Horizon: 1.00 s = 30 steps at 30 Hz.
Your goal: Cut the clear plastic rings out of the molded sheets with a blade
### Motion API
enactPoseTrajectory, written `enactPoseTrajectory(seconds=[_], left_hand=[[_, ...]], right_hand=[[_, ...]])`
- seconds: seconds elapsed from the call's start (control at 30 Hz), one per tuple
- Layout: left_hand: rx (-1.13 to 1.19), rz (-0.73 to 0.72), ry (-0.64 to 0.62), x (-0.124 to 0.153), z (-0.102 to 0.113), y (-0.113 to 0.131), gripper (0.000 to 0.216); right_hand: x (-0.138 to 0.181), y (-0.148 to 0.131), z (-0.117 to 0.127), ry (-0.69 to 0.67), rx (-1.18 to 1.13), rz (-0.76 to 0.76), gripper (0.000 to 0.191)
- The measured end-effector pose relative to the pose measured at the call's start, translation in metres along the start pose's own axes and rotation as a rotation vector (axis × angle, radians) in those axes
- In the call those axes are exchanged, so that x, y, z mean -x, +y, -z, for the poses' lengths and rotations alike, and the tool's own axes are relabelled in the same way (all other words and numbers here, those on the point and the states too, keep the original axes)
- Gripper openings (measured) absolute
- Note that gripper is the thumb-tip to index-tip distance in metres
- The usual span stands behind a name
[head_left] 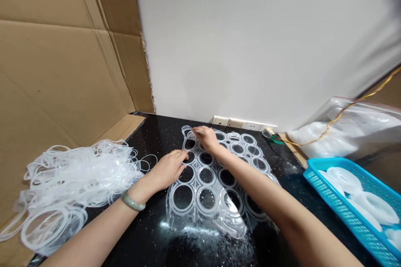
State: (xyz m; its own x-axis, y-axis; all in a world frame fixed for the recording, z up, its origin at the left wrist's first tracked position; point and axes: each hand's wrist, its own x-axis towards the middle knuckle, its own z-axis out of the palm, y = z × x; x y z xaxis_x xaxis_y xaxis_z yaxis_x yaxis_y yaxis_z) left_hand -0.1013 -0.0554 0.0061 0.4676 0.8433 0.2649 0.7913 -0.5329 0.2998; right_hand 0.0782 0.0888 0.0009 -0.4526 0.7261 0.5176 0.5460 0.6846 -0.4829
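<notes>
Left hand (169, 170) lies flat, fingers loosely open, pinning the ring sheet (206, 198) at its left edge; right hand (207, 137) pinches its far-left corner. Sheet sits on black counter (150, 233). Looks thin, limp, tearable: I'd grip ring rims, not webbing. Loose rings (78, 175) left of it, blue basket (341, 212) right.

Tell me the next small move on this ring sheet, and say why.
Probably lift the right hand to peel the corner ring from the sheet, left hand pressing it flat. The right hand pinches that ring at the far-left corner; loose rings lie piled at left.
</notes>
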Motion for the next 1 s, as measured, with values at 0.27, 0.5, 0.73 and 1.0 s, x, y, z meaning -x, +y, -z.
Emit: enactPoseTrajectory(seconds=[0.27,0.5,0.73,1.0], left_hand=[[0.077,0.004,-0.005,-0.007,0.009,-0.006,0.019],[0.027,-0.007,0.057,-0.039,0.003,-0.031,0.023],[0.023,-0.008,0.043,-0.041,-0.009,-0.04,0.032],[0.027,0.012,0.029,-0.043,-0.005,-0.039,0.031]], right_hand=[[-0.038,0.021,0.003,0.178,-0.142,-0.234,0.024],[-0.01,0.008,-0.012,-0.021,-0.362,-0.247,0.022],[-0.005,0.015,-0.003,-0.154,-0.498,-0.25,0.016],[0.0,0.02,0.01,-0.204,-0.326,-0.074,0.013]])
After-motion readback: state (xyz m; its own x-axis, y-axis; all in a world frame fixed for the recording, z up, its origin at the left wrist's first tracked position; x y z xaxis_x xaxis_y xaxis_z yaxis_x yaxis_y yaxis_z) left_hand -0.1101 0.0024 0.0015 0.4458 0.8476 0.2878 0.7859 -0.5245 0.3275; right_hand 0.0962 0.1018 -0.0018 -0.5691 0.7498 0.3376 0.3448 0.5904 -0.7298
